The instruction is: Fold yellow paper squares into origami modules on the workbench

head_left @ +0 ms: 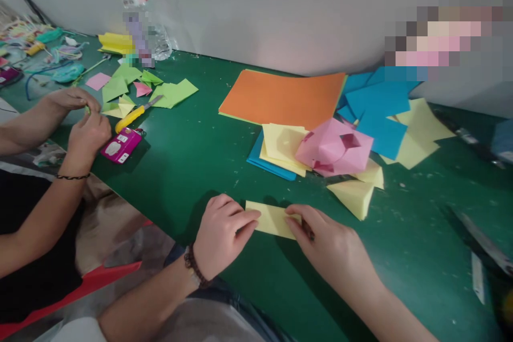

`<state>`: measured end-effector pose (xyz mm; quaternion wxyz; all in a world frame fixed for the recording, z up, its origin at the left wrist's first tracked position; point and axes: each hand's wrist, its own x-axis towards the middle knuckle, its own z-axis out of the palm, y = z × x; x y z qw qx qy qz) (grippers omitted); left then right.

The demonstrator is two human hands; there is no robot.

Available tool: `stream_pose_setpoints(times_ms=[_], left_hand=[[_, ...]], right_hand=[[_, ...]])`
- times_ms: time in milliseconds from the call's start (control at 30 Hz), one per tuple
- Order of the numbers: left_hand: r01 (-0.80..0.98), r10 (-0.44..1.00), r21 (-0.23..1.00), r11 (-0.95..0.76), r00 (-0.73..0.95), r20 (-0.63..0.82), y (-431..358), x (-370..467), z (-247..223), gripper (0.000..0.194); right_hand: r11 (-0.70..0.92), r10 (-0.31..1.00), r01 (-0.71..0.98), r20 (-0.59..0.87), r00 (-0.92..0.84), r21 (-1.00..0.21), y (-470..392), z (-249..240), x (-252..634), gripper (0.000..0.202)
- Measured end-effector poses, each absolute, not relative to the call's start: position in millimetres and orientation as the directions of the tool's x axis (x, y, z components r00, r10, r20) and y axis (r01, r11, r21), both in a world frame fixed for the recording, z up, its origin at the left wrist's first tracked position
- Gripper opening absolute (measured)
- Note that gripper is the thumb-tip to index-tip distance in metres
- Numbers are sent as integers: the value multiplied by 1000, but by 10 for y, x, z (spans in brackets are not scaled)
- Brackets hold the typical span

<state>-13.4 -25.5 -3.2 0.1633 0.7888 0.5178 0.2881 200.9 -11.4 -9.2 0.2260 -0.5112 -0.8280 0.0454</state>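
Your left hand: palm down, knuckles up, fingers curled forward and pressed flat, tips pointing toward other hand. Bead bracelet round your left wrist; bare forearm runs back toward lower left. Your right hand: palm down, fingers pointing toward left hand, tips pressed down. Fingertips of both hands near, not touching. Right forearm bare, running back toward lower right.
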Motion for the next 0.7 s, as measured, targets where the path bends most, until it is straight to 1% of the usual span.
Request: stream_pose_setpoints(times_ms=[233,467,700], left_hand=[[744,909,525,-412,293,298,-260,-125,-46,13],[775,920,498,-389,298,255,-241,-109,-46,16],[786,920,481,-389,301,253,-236,-107,-53,16]], right_hand=[[466,874,829,307,-377,-309,-83,-110,2012,26],[456,880,837,292,-374,-302,-69,-101,1990,27],[446,887,841,275,-370,-306,-65,-100,1980,26]])
